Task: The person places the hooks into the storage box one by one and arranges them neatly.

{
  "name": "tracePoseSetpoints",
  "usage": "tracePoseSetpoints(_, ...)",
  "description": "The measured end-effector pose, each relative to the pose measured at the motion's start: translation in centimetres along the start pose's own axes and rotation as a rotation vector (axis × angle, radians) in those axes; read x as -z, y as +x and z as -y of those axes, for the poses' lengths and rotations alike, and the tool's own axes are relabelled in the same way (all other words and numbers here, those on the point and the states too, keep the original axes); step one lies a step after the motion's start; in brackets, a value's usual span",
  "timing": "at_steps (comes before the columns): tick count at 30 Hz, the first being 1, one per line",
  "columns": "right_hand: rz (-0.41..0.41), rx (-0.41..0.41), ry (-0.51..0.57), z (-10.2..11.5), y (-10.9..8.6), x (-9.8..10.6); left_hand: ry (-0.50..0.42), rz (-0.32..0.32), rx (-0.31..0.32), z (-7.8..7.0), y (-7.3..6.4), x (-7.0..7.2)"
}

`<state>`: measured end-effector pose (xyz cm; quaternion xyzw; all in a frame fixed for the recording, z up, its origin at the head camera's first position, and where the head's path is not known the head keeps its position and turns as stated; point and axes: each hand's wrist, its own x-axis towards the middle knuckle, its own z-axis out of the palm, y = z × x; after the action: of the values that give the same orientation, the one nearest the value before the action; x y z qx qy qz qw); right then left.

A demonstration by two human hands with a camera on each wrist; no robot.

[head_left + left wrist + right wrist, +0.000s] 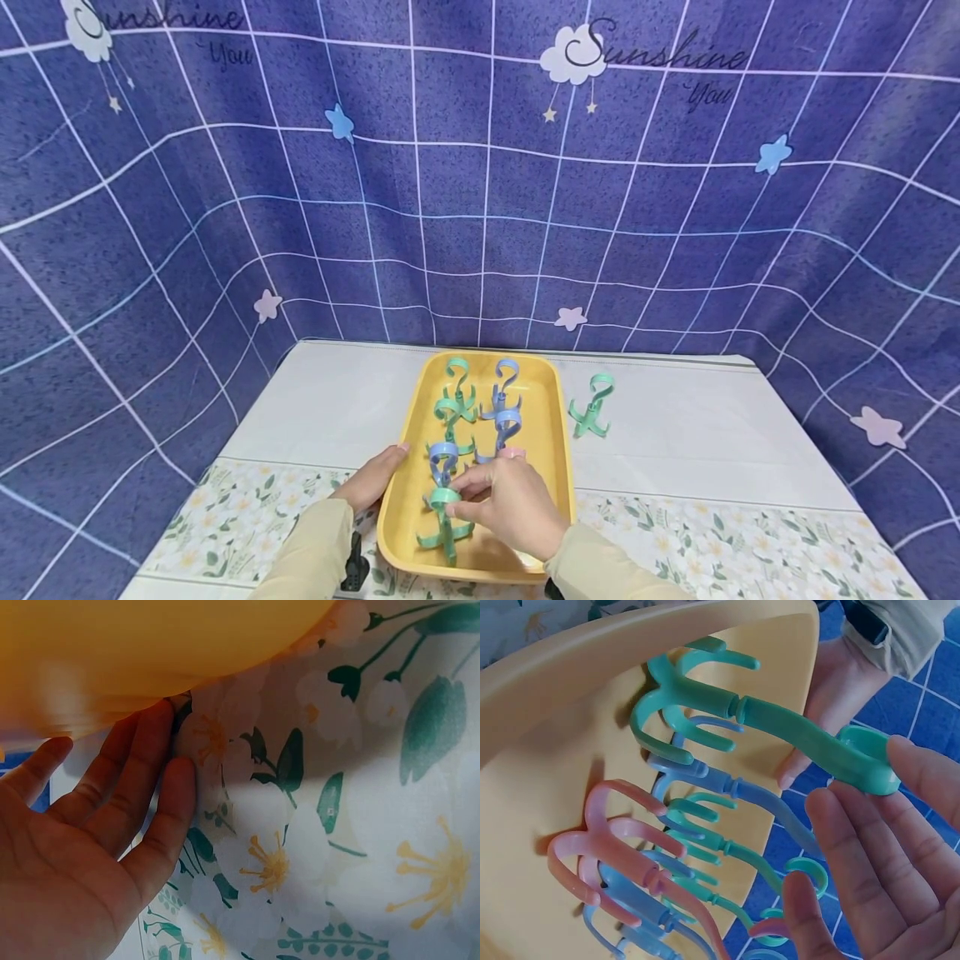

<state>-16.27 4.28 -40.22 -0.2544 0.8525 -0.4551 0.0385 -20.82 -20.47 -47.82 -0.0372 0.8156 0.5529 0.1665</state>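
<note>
Inside the yellow tray (551,492) stand several four-pronged hanging hooks, in green, blue and pink. My right hand (517,504) pinches the curled top of the nearest green hook (780,727) between thumb and fingers; that hook's prongs are down at the tray floor. Just behind it is a blue hook (705,776). A pink hook (619,855) stands beside them, mostly hidden by my right hand in the head view. My left hand (373,479) rests against the tray's left side, its fingers extended and touching the outer wall in the left wrist view.
Another green hook (592,408) stands on the white table right of the tray. Farther back in the tray are a green hook (459,396) and a blue hook (504,396). A flowered cloth (720,542) covers the front, and a blue curtain (480,192) hangs behind.
</note>
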Motion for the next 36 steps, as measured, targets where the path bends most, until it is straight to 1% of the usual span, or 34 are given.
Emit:
tracePoseSetpoints(10, 0.026, 0.042, -0.058, -0.3, 0.3, -0.2, 0.002, -0.007, 0.009, 0.1, 0.0, 0.0)
tracePoseSetpoints(19, 0.057, 0.074, -0.087, -0.2, 0.1, -0.1, 0.028, -0.029, 0.006, 0.0, 0.1, -0.1)
tracePoseSetpoints(22, 0.065, 0.080, -0.115, -0.3, 0.1, 0.0, 0.031, -0.037, 0.005, 0.0, 0.2, -0.2)
tracePoseSetpoints(26, 0.098, 0.098, -0.157, -0.3, 0.2, 0.4, 0.024, -0.040, 0.011, -0.1, 0.1, -0.2)
tracePoseSetpoints(30, 0.130, 0.107, -0.169, -0.2, 0.2, 1.0, 0.013, -0.034, 0.016, -0.1, 0.0, -0.2)
tracePoseSetpoints(36, 0.114, 0.120, -0.148, -0.3, -0.1, 2.1, 0.022, -0.032, 0.020, 0.0, 0.0, -0.2)
